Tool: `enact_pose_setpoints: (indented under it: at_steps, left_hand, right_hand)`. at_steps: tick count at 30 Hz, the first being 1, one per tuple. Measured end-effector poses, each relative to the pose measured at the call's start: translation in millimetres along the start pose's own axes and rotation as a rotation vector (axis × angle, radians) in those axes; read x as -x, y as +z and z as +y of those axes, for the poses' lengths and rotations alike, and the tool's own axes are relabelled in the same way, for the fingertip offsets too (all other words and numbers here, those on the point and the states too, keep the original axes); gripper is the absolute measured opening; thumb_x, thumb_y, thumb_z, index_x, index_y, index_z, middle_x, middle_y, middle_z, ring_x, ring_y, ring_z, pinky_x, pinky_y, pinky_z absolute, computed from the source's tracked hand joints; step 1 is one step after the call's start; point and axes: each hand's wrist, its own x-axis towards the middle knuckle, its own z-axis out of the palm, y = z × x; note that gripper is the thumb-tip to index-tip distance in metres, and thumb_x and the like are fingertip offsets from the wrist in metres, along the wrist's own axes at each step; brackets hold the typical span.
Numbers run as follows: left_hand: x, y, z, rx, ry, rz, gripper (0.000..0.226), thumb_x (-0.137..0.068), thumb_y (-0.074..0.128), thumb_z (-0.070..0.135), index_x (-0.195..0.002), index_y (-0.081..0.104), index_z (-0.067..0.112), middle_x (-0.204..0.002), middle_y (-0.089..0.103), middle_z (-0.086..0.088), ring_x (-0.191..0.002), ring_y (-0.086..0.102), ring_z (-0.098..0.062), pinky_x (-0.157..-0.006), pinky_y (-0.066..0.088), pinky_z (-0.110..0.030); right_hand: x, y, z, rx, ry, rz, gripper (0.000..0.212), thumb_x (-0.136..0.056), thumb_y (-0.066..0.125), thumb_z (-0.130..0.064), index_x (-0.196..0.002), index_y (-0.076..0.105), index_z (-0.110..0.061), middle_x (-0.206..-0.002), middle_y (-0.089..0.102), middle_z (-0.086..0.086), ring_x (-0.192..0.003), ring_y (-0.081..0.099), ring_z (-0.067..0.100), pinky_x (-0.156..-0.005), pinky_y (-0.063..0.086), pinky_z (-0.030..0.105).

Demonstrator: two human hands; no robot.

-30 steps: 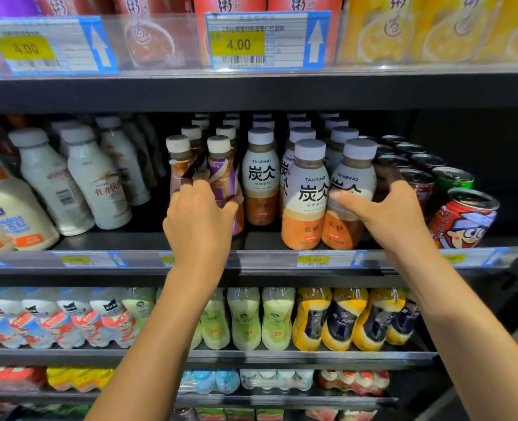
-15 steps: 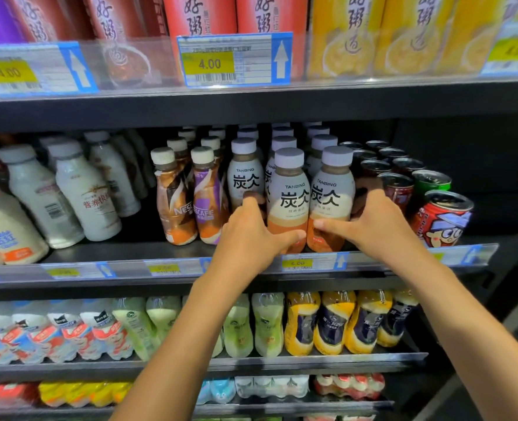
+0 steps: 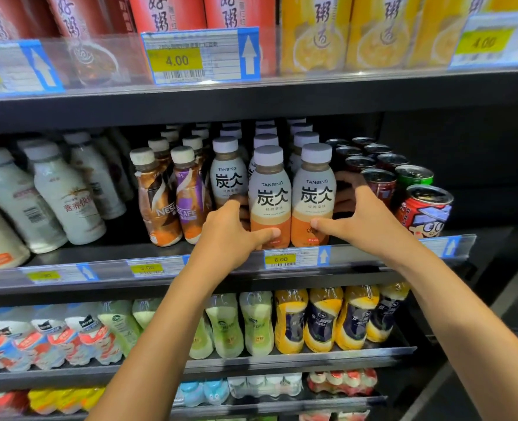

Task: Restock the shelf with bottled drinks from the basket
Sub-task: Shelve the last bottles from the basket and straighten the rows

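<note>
left hand moved onto front tanbing bottle; right hand grips neighbour bottle

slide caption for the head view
Left hand and right hand grip two grey-capped Tanbing bottles on the dark metal shelf

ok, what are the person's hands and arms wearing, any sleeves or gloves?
Nothing worn shows. The left hand and right hand are bare: no gloves or rings. The left forearm and right forearm are bare to the frame's edge: no sleeve, watch or band.

Two Tanbing bottles — grey caps, orange bases — stand upright at the shelf edge.
</note>
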Motion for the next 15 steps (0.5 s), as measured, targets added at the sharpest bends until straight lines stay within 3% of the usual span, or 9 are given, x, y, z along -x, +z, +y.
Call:
enact_pose_setpoints:
  at_steps: [6,10,15]
  left_hand:
    - [2.0,-1.3,4.1,-0.066,-0.013,-0.013,0.082,-0.051,0.077,0.074,-0.11,0.056,0.02,-0.109,0.066,0.002,-0.095,0.064,-0.02,-0.082,0.057,-0.044]
    - [0.6,-1.0,4.1,-0.069,0.0,0.003,0.075,-0.055,0.082,0.067,-0.108,0.061,0.02,-0.103,0.071,0.003,-0.093,0.067,-0.018,-0.082,0.058,-0.043]
    - [0.9,-2.0,5.1,-0.057,0.025,0.001,0.066,-0.062,0.086,0.056,-0.113,0.065,0.019,-0.106,0.073,0.004,-0.095,0.068,-0.015,-0.087,0.057,-0.04]
  right_hand:
    - [-1.4,3.4,1.9,-0.005,-0.003,0.005,0.08,-0.071,0.087,-0.042,-0.136,0.045,-0.025,-0.113,0.061,-0.012,-0.099,0.058,0.002,-0.07,0.041,0.012]
    - [-1.5,1.1,2.6,0.021,0.001,0.002,0.062,-0.074,0.086,-0.039,-0.122,0.049,-0.026,-0.099,0.055,-0.021,-0.085,0.051,-0.009,-0.064,0.037,0.008]
    - [-2.3,0.3,6.9,0.012,-0.021,0.005,0.059,-0.076,0.085,-0.035,-0.12,0.047,-0.029,-0.096,0.052,-0.027,-0.085,0.052,-0.009,-0.065,0.036,0.008]
